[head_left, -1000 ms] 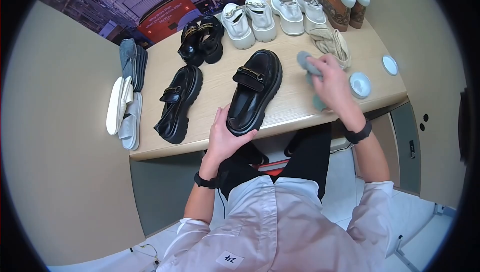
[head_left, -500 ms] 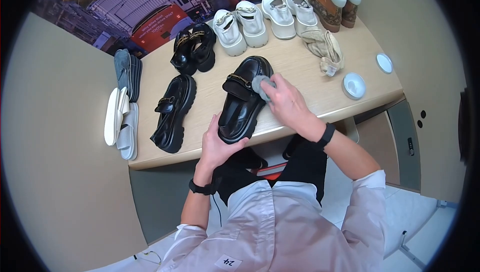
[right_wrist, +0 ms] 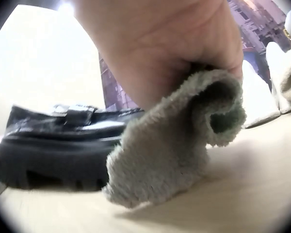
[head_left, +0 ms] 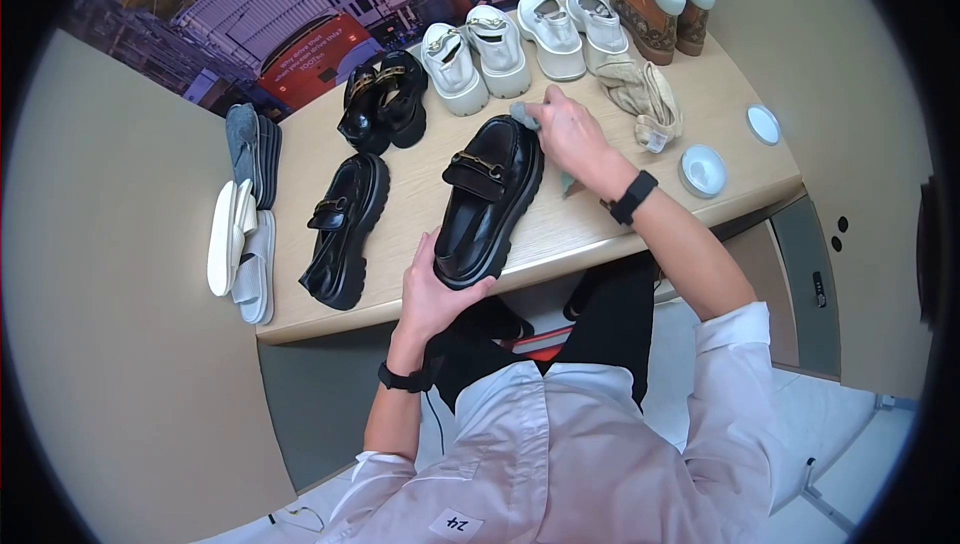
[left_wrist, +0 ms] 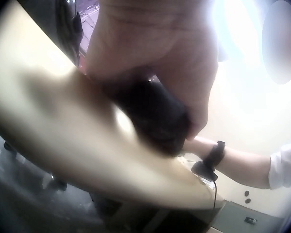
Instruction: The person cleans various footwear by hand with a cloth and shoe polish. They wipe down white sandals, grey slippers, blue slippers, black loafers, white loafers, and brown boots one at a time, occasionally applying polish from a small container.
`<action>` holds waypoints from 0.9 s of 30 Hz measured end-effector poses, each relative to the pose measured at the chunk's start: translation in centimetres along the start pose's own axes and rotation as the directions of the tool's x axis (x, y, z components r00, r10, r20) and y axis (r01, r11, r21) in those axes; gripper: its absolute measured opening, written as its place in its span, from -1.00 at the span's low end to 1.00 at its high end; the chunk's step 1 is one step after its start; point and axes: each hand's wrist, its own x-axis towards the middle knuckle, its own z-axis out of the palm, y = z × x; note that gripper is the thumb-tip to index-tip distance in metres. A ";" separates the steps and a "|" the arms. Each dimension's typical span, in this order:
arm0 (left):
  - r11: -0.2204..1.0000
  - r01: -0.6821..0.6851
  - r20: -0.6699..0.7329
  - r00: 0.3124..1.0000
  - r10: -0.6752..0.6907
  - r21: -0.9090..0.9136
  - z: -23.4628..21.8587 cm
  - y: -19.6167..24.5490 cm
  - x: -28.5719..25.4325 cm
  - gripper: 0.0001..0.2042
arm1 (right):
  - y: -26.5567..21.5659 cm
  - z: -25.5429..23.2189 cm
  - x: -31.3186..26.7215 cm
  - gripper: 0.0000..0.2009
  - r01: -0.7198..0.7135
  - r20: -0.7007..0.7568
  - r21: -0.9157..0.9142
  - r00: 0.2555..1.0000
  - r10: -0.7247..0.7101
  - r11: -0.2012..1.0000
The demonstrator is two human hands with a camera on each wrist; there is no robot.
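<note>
A black loafer (head_left: 478, 206) with a gold bit lies on the table near its front edge, toe pointing away. My left hand (head_left: 432, 294) grips its heel; in the left wrist view the hand (left_wrist: 155, 43) curls round the dark heel (left_wrist: 160, 116). My right hand (head_left: 580, 144) holds a grey-green fluffy cloth (head_left: 523, 116) against the toe's right side. In the right wrist view the cloth (right_wrist: 160, 145) hangs folded from the hand (right_wrist: 169, 48), beside the loafer's sole (right_wrist: 53, 160). The matching loafer (head_left: 347, 229) stands to the left.
Black shoes (head_left: 384, 104), white shoes (head_left: 497, 54) and brown boots (head_left: 660, 19) line the table's back. Slippers (head_left: 243, 234) stand at the left edge. A beige cloth (head_left: 642, 99), an open round tin (head_left: 703, 171) and a lid (head_left: 763, 125) lie at the right.
My right hand has come left from beside the tin to the loafer with the cloth, then moved up along its side to the toe. The left hand keeps its hold on the heel.
</note>
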 end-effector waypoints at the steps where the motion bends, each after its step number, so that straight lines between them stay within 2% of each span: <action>1: 0.999 0.004 -0.003 1.000 -0.004 0.036 0.0 0.0 0.0 -0.09 | 0.6 0.1 0.7 -0.73 -0.030 0.004 -0.014 1.000 0.031 0.999; 4: 0.997 0.000 -0.017 1.000 0.001 0.071 0.1 -0.3 0.0 -0.09 | 1.4 -4.2 3.7 -0.68 -0.330 0.088 0.251 0.944 0.318 0.910; 7: 0.999 0.017 -0.024 1.000 -0.016 0.045 0.1 0.1 -0.2 -0.10 | 2.5 -4.2 4.3 -0.64 -0.393 -0.031 0.331 0.904 0.426 0.858; 8: 0.999 0.024 -0.021 1.000 -0.023 0.032 0.1 0.2 -0.1 -0.11 | 2.6 -3.8 4.1 -0.61 -0.344 -0.026 0.298 0.929 0.368 0.891; 11: 0.999 0.049 -0.008 0.999 -0.049 -0.020 0.5 -0.2 -0.1 -0.11 | 1.6 -0.9 3.3 -0.60 -0.352 0.051 0.483 0.925 0.376 0.802; 12: 0.999 0.047 -0.014 0.999 -0.047 -0.024 0.6 -0.2 -0.1 -0.11 | 1.1 -0.4 3.1 -0.61 -0.398 0.137 0.482 0.914 0.381 0.781; 15: 0.997 -0.006 -0.058 0.998 0.011 0.078 0.8 -0.2 0.0 -0.10 | -1.8 0.6 0.8 -0.60 -0.304 0.065 0.443 0.949 0.307 0.844; 16: 0.991 -0.029 -0.073 0.997 0.039 0.127 0.9 -0.3 -0.1 -0.09 | -2.3 1.1 -0.2 -0.59 -0.302 0.027 0.374 0.949 0.316 0.877; 19: 0.984 -0.014 -0.101 0.994 0.032 0.175 1.0 -0.8 -0.2 -0.06 | -5.9 0.0 -4.5 -0.57 -0.269 -0.067 0.411 0.944 0.323 0.871; 22: 0.998 0.066 -0.059 0.996 -0.066 0.004 0.6 0.7 -0.1 -0.09 | -8.7 0.2 -8.1 -0.58 -0.209 -0.184 0.463 0.928 0.324 0.861; 25: 0.999 0.038 -0.070 0.997 -0.037 0.016 0.8 -0.1 -0.1 -0.10 | -10.1 -0.7 -10.7 -0.61 -0.327 -0.009 0.612 0.907 0.420 0.720; 26: 0.999 0.039 -0.064 0.997 -0.037 0.036 0.7 0.0 -0.1 -0.09 | -9.6 -2.1 -10.8 -0.62 -0.447 0.192 0.691 0.871 0.452 0.569; 27: 0.998 0.043 -0.063 0.997 -0.040 0.053 0.6 0.2 0.0 -0.09 | -8.3 -2.6 -10.3 -0.62 -0.400 0.130 0.734 0.876 0.464 0.549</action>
